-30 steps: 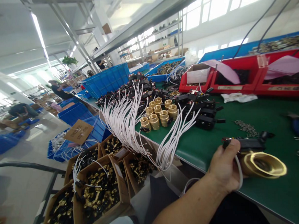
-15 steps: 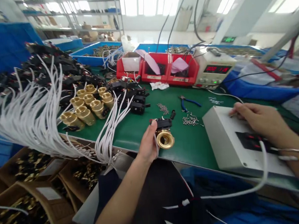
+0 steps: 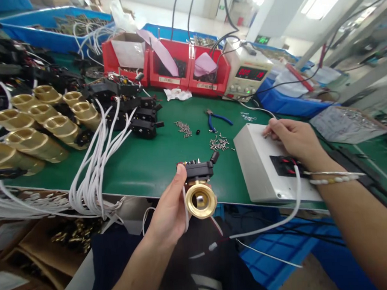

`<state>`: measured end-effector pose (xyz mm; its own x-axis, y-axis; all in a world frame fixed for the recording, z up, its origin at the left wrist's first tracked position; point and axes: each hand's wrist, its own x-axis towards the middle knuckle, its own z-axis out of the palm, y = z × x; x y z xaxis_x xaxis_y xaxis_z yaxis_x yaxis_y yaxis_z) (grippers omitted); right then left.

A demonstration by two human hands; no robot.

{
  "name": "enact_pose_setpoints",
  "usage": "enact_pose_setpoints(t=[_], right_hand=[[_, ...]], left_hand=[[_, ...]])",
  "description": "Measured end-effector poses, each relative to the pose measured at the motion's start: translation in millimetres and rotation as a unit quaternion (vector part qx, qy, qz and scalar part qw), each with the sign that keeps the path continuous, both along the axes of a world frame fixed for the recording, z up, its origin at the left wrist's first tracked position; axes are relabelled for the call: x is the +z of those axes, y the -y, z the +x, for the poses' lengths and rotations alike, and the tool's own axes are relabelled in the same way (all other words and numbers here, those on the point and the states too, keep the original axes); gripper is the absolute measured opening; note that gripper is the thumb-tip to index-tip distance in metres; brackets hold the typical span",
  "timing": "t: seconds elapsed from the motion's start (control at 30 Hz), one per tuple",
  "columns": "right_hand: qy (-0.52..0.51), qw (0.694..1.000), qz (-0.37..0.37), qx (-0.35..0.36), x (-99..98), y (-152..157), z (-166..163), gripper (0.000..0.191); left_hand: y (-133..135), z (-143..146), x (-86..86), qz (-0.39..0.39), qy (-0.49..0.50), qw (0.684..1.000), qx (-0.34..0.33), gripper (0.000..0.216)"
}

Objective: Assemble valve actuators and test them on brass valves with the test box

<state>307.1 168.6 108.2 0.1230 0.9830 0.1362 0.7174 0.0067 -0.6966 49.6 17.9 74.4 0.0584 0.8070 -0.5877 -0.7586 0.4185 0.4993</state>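
My left hand (image 3: 169, 208) grips a brass valve (image 3: 200, 199) with a black module on top, held over the front edge of the green table (image 3: 155, 161). A white cable runs from the valve to the red-and-black socket of a white box (image 3: 261, 163). My right hand (image 3: 294, 138) rests on top of that box, fingers curled at its far edge, pressing on it. Loose small screws (image 3: 219, 142) lie just left of the box.
Finished brass valves (image 3: 45, 121) with black modules and white wire bundles (image 3: 95, 166) fill the left side. Red bins (image 3: 172, 62) and a power supply with a red display (image 3: 246, 76) stand at the back. Blue-handled pliers (image 3: 216, 119) lie mid-table. Cardboard boxes (image 3: 31, 254) sit below left.
My view has swung right from the stock on the left to the white box. My left hand has brought the valve closer to me; my right hand stays on the box.
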Motion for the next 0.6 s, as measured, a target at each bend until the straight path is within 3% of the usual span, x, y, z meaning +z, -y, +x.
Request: enact_pose_setpoints(t=[0.17, 0.6], right_hand=[[-0.008, 1.0, 0.002, -0.005, 2.4, 3, -5, 0.037], [-0.01, 1.0, -0.007, 0.0, 5.2, 6, -8, 0.037]], left_hand=[[4, -1, 2.0, -0.03, -0.017, 0.998, -0.055, 0.042], [11, 0, 6.9, -0.002, -0.026, 0.999, -0.02, 0.042]])
